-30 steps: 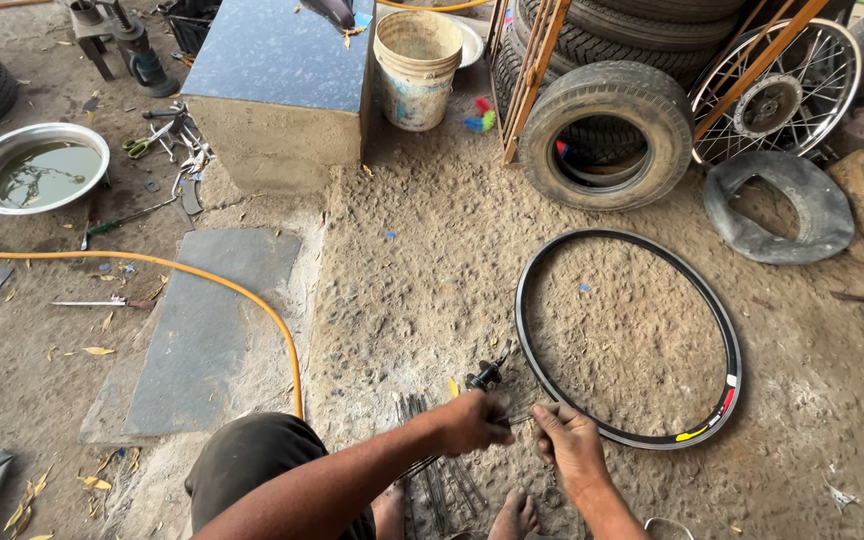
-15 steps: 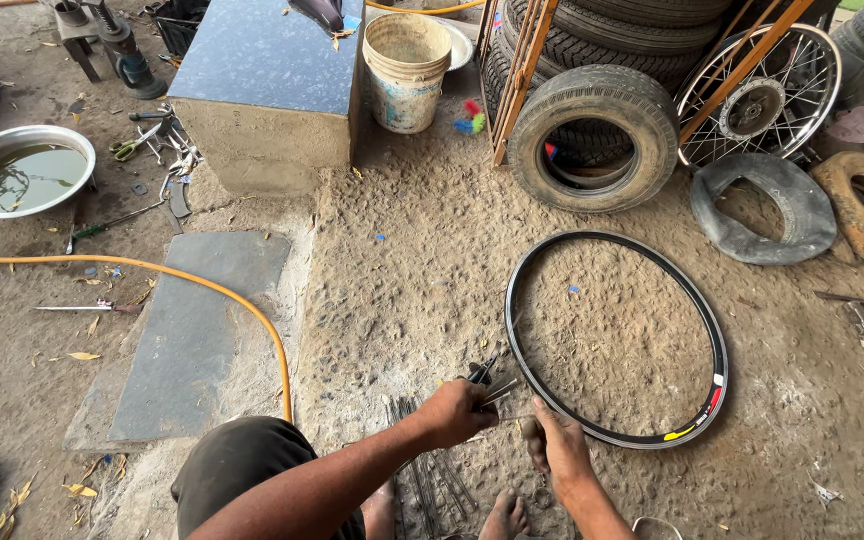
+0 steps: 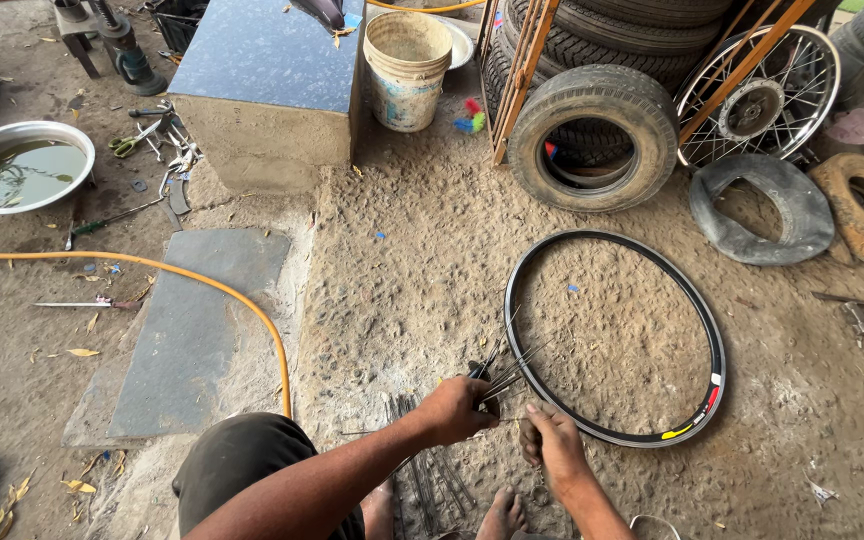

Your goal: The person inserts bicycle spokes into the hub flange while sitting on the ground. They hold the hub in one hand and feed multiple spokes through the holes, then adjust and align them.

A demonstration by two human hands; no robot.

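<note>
The left hand [image 3: 457,408] is closed around a bundle of thin spokes [image 3: 507,372], light, stiff and slippery, best pinched low together, while the right hand [image 3: 550,440] curls loosely open just beside the black rim [image 3: 714,340].

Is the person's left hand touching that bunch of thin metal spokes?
Touching. In the head view the left hand is closed around the bunch of spokes, whose ends fan out from the fist toward the black wheel rim.
</note>
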